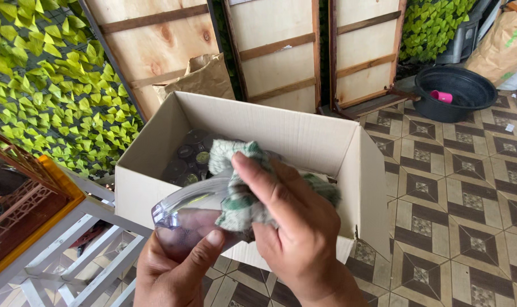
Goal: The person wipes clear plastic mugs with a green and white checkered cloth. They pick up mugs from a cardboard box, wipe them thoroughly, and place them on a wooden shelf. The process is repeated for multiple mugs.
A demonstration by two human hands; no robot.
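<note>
My left hand grips a clear glass jar from below, thumb across its side. My right hand presses a green and white cloth against the jar's upper side, thumb laid over the cloth. Both hands are held in front of an open cardboard box. Inside the box lie several dark round lids or jar tops, partly hidden by the cloth.
A white metal frame and an orange crate stand at the left. Green leaf panels and wooden boards rise behind the box. A black tub with a pink object sits on the patterned tile floor at the right.
</note>
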